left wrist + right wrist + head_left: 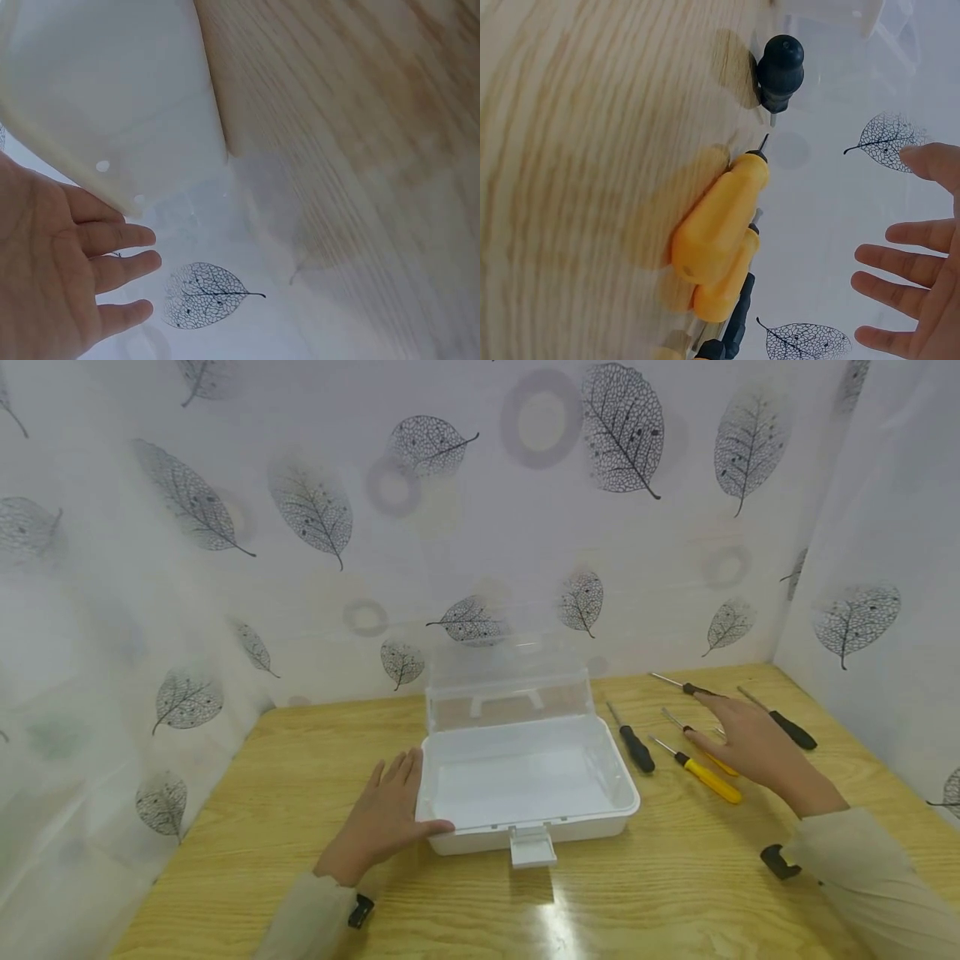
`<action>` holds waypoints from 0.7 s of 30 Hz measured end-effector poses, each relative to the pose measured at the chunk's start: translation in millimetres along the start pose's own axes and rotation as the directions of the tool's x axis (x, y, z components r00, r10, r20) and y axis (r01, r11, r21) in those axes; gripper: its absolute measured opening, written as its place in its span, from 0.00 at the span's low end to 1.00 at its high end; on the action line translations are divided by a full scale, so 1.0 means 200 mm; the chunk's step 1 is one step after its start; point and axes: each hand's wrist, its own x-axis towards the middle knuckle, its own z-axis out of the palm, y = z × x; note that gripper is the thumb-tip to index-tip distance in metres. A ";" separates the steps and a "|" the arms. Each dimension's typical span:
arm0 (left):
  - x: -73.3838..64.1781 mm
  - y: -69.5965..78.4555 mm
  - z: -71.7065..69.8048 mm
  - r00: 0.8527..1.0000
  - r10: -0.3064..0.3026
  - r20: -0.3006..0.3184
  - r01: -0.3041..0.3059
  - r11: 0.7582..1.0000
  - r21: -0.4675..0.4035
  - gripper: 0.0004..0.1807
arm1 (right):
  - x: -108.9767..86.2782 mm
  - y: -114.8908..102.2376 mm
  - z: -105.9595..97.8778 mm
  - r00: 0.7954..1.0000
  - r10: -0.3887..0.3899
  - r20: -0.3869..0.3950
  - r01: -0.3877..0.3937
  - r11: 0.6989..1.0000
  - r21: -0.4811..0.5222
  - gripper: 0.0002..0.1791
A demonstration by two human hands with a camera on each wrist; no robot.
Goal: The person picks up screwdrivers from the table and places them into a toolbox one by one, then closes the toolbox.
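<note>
White box: sits on the wooden table in front of the person, its white box wall facing forward, with all the screwdrivers in view to its right.
Lid and latch: the clear lid stands raised at the back; the white latch hangs undone at the front.
Left hand: the left hand rests at the box's left front corner, thumb over the rim and fingers straight along the side; it steadies rather than grips.
Right hand: the right hand reaches over the tools with fingers spread apart, holding nothing; whether a fingertip touches the far black screwdriver cannot be told.
Near screwdrivers: a black-handled screwdriver lies just beside the box, then a front yellow screwdriver, with a second yellow screwdriver partly under the hand.
Outer screwdriver: the right-hand black screwdriver lies beyond the fingers; another may be hidden below the palm.
Done: the box is unlatched and its lid is up.
Left over: every screwdriver in view lies outside the box and ungripped, so the handling of the tools looks barely begun.
</note>
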 end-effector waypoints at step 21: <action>-0.03 0.04 0.00 1.000 -0.004 -0.007 0.004 0.997 0.082 0.65 | 0.02 0.05 0.04 0.982 0.072 0.175 -0.079 0.996 0.035 0.37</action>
